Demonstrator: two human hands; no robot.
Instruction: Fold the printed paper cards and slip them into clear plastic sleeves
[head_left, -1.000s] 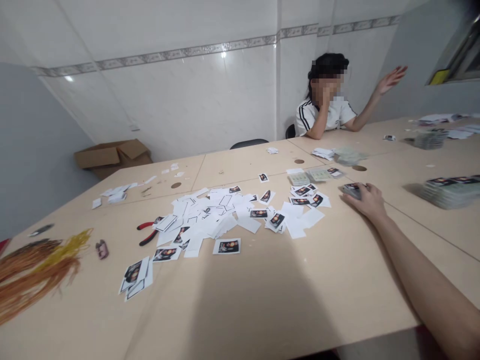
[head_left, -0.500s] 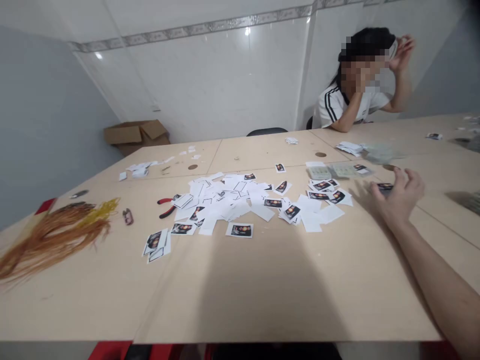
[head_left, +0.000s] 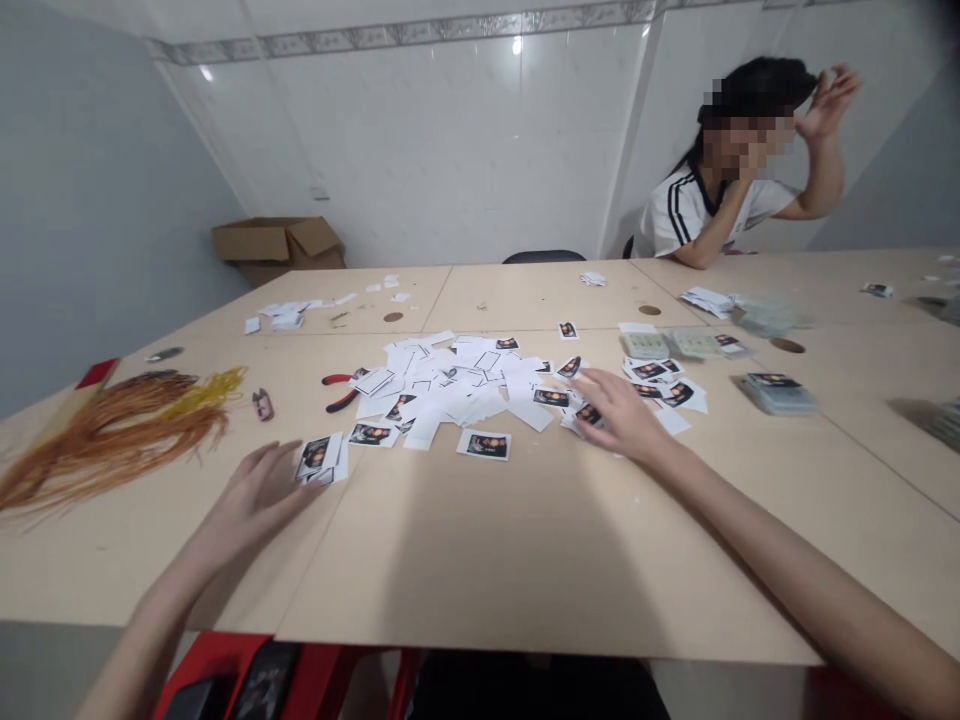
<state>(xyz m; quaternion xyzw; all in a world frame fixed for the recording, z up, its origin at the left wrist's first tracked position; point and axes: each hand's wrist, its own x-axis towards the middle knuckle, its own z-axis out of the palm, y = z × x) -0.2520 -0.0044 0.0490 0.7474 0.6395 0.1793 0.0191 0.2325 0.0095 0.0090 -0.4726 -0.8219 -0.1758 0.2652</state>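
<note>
My left hand [head_left: 247,502] lies at the left with its thumb and fingers apart, at the near edge of a small pile of printed cards [head_left: 318,458]. Across the table, my right hand [head_left: 621,418] reaches over the right end of the heap of loose white cards [head_left: 465,390], fingers spread and touching or just above a dark printed card [head_left: 588,412]. Its fingertips partly hide the cards below. A single printed card [head_left: 486,445] lies face up between the hands. To the right sits a stack in clear plastic [head_left: 778,394] with a printed card on top.
Red-handled pliers [head_left: 342,402] touch the heap's left side. Orange and yellow strings [head_left: 127,430] and a small pink cutter [head_left: 262,405] lie left. Clear packs [head_left: 646,345] stand behind the right-hand cards. A person [head_left: 739,190] sits at the far right; a cardboard box [head_left: 277,245] stands behind.
My right hand has left the plastic-wrapped stack and moved left to the cards at the heap's end. My left hand has come into view beside the small card pile.
</note>
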